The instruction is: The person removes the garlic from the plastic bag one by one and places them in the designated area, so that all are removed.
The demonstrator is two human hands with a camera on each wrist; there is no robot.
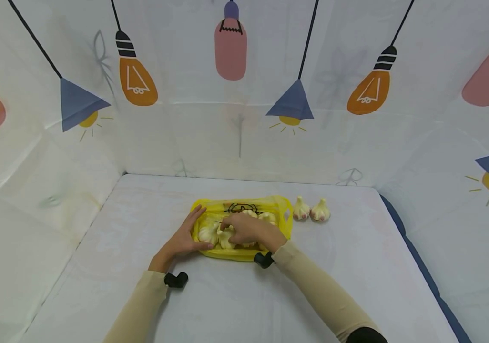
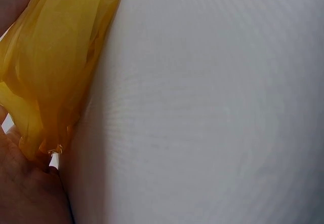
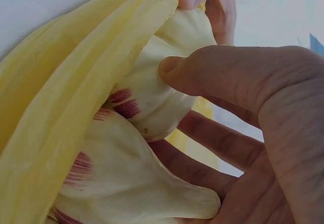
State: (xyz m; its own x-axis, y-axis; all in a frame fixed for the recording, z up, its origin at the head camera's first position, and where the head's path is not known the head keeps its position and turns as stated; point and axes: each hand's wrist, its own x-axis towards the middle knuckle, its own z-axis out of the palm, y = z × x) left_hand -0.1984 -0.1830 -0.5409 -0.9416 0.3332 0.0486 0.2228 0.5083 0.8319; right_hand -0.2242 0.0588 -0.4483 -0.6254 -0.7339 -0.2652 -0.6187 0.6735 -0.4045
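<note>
A yellow plastic bag [image 1: 227, 255] lies on the white table with its top side open, showing several pale garlic bulbs inside. My left hand [image 1: 183, 237] holds the bag's left end, thumb along the near side and fingers along the far side. Reaching in from the right, my right hand [image 1: 253, 228] pinches a garlic bulb [image 3: 162, 51] between thumb and fingers. A second bulb [image 3: 121, 168] with purple streaks sits below it, its stem against the right palm. In the left wrist view, gathered yellow plastic [image 2: 61, 46] shows beside part of the left hand.
Two garlic bulbs, one [image 1: 300, 209] beside the bag and another [image 1: 320, 211] farther right, stand on the table [image 1: 356, 267]. A white sheet [image 1: 244, 143] printed with lamps hangs behind and at the sides. Dark blue edging [image 1: 420, 262] runs along the right edge.
</note>
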